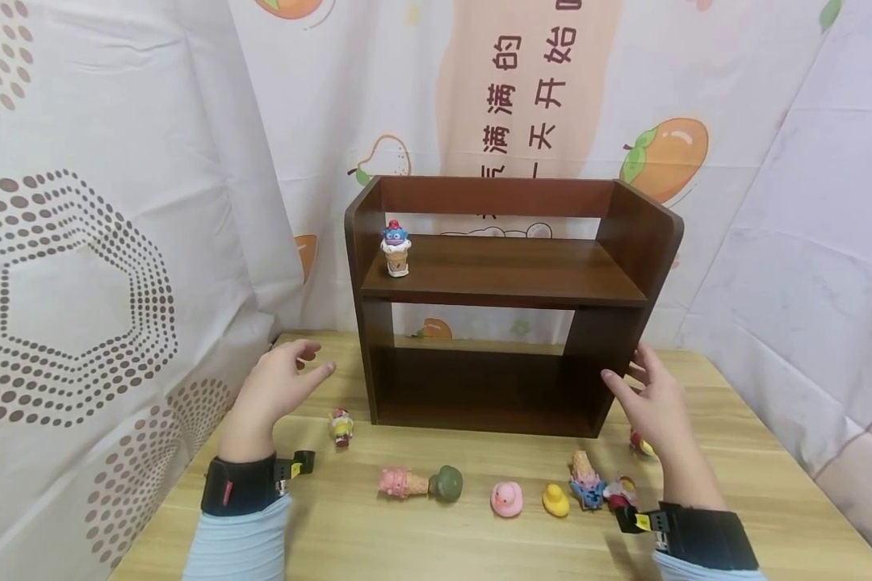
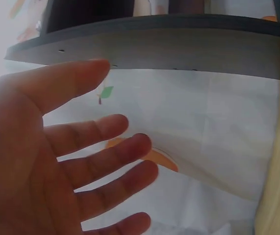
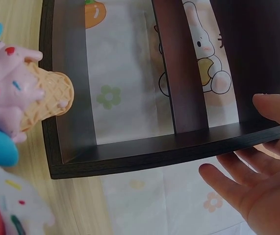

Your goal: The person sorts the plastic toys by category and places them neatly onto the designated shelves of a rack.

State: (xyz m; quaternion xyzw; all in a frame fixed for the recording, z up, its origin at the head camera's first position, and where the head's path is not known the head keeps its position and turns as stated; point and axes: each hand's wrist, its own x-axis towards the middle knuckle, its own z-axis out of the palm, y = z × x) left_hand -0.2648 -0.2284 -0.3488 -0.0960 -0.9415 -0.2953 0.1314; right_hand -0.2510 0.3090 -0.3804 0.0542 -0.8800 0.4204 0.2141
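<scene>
Along the near part of the pale wood-grain tabletop (image 1: 378, 549), a glossy yellow duck (image 1: 555, 500) and a round pink duck (image 1: 507, 499) sit apart, probably steady on their broad bases. To their left, a pink ice-cream-shaped figure (image 1: 403, 482) lies on its side, its tan cone pointing at a rounded dark-green figure (image 1: 446, 483); a narrow cone would likely not balance upright. For the same likely reason, a pink-and-blue cone figure (image 1: 585, 484) is laid flat on the right, beside a small red-and-white figure (image 1: 620, 491).

Farther in, a yellow, red and white figure (image 1: 341, 428) lies near the left hand (image 1: 279, 383), which is held well apart from the shelf, thumb and fingers spread wide around nothing. A red-and-yellow figure (image 1: 643, 444) is partly hidden by the right arm. The right hand (image 1: 657, 403) straddles the shelf's side panel, thumb before it and fingers outside, in a loose span, perhaps to steady it; firm contact cannot be told.

Between the hands stands the dark-brown wooden two-tier shelf (image 1: 509, 270), its compartments facing the person, presumably for easy reach. On its upper board, at the left, a blue-headed figure on a tan cone (image 1: 396, 250) stands upright. Behind hangs a white fruit-printed curtain (image 1: 378, 73).
</scene>
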